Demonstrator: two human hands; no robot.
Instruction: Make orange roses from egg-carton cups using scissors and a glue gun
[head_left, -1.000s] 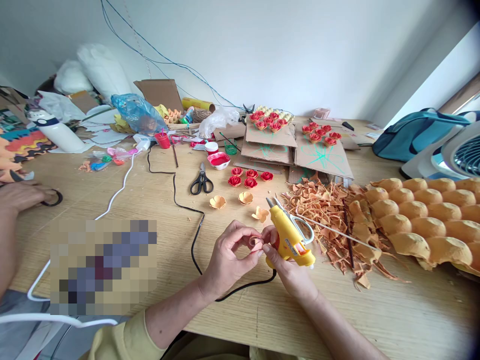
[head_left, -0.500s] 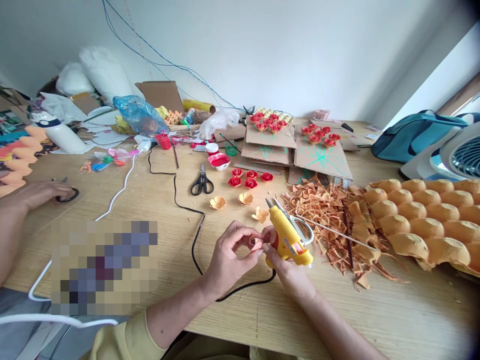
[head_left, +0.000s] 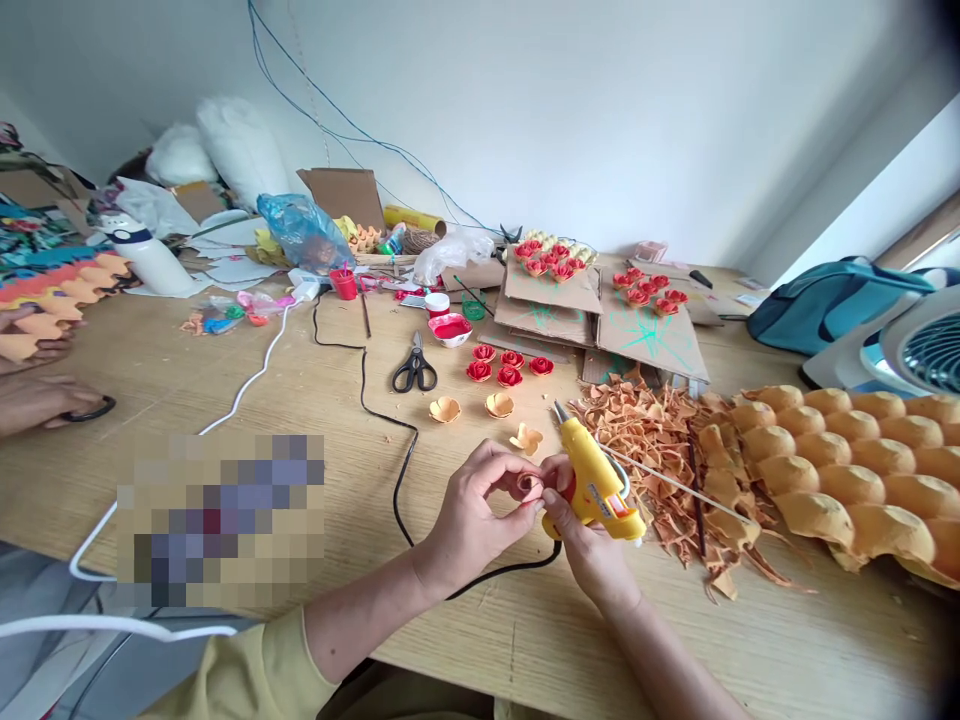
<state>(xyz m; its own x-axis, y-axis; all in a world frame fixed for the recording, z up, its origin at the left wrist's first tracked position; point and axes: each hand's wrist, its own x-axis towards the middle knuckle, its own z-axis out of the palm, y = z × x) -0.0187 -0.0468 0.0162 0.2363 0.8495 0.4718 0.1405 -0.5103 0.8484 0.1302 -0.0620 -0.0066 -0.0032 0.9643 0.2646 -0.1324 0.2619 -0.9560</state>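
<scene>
Between the fingertips of my left hand [head_left: 476,515] is a small curled piece of egg-carton pulp [head_left: 529,485], rolled into a spiral. My right hand [head_left: 596,560] pinches the near side of the same piece with thumb and finger. That hand also holds a yellow glue gun [head_left: 591,465], its nozzle tilted up and away to the left. Just beyond my fingers lies a cut orange petal cup [head_left: 526,438]. Two more cups, the right one [head_left: 499,404] and the left one [head_left: 445,409], sit farther off. Behind them are several red paper roses [head_left: 510,376].
Orange pulp scraps [head_left: 645,440] and an egg tray [head_left: 832,450] fill the right side. Black-handled scissors [head_left: 414,368] and a red paint dish [head_left: 450,328] lie ahead. The glue gun's black cord [head_left: 405,465] crosses the table. At left, a co-worker's hand [head_left: 37,402] holds scissors.
The view has turned slightly left, so the table's things appear farther right. My hands still hold the curled piece and glue gun. The co-worker's hand with scissors has moved left.
</scene>
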